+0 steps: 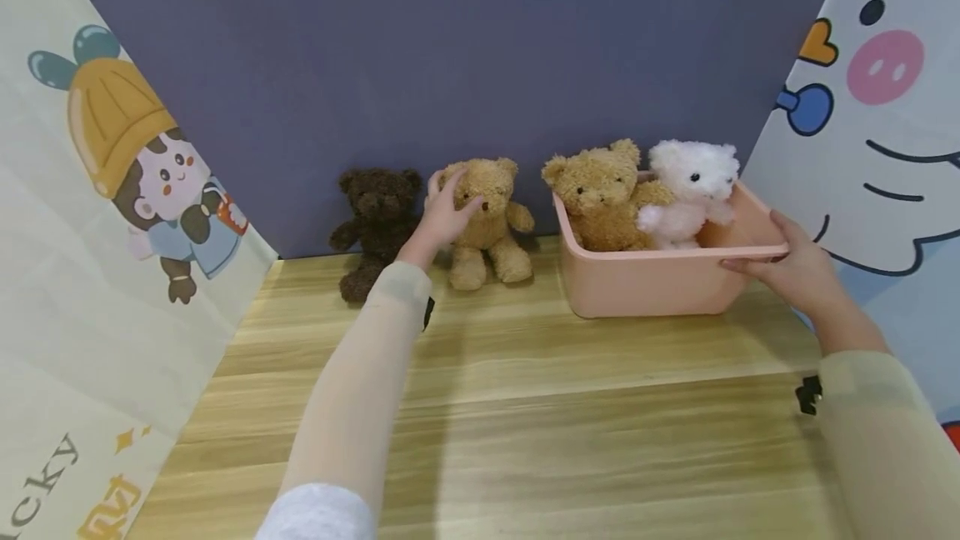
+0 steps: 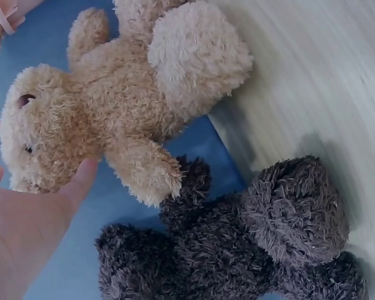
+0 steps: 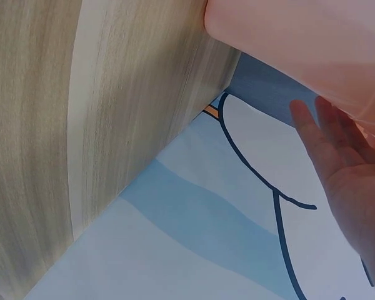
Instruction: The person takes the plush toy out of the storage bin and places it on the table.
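Observation:
A light tan teddy bear (image 1: 489,215) sits upright against the back wall. My left hand (image 1: 444,215) is at its head, fingers spread and thumb beside its muzzle; in the left wrist view the thumb (image 2: 81,181) overlaps the cheek. Just left of it sits a dark brown teddy bear (image 1: 378,207). My right hand (image 1: 810,273) holds the right end of a pink storage bin (image 1: 645,282), thumb over the front rim and fingers along the side. Inside the bin, a golden brown teddy bear (image 1: 603,194) leans next to a white plush bear (image 1: 690,182).
The wood-grain table (image 1: 525,423) reaches back to a dark blue-grey wall (image 1: 450,40). Printed panels close in both sides: a cartoon child (image 1: 168,173) on the left, a white cartoon figure (image 1: 885,182) on the right, close beside the bin.

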Demonstrator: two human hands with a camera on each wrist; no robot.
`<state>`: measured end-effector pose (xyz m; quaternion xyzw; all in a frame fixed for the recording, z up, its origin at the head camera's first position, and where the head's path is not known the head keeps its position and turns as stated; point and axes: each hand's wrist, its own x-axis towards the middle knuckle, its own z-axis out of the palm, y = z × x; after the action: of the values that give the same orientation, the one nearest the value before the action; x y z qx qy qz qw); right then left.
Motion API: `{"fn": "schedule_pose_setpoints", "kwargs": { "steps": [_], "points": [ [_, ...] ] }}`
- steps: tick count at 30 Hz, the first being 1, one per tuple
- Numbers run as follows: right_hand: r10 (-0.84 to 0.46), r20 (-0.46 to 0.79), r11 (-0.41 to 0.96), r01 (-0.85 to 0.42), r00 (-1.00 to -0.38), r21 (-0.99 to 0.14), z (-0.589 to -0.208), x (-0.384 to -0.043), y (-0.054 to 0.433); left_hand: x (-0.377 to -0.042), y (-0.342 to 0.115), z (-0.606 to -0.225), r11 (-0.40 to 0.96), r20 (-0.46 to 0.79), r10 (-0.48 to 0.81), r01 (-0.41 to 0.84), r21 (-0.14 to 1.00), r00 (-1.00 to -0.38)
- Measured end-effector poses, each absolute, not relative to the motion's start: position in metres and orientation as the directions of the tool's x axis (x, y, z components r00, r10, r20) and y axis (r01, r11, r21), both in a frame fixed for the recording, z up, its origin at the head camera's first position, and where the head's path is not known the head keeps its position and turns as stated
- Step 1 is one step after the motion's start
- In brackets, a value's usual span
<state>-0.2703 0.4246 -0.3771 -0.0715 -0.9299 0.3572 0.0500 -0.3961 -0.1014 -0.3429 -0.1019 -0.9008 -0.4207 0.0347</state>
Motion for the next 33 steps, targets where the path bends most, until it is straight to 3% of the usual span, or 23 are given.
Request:
{"fn": "schedule_pose_setpoints", "kwargs": {
  "steps": [8, 18, 33],
  "points": [
    [0.169, 0.024, 0.73, 0.108, -0.985, -0.675, -0.379, -0.271, 0.426, -0.398, -0.1, -0.336, 0.652, 0.209, 0.159, 0.262, 0.712, -0.965],
    [0.175, 0.033, 0.745, 0.11, -0.984, -0.658, -0.38, -0.272, 0.428, -0.397, -0.079, -0.317, 0.646, 0.262, 0.254, 0.364, 0.671, -0.931],
    [0.179, 0.033, 0.737, 0.111, -0.983, -0.666, -0.379, -0.272, 0.427, -0.401, -0.025, -0.306, 0.478, 0.249, 0.381, 0.42, 0.771, -0.891]
  ]
}}
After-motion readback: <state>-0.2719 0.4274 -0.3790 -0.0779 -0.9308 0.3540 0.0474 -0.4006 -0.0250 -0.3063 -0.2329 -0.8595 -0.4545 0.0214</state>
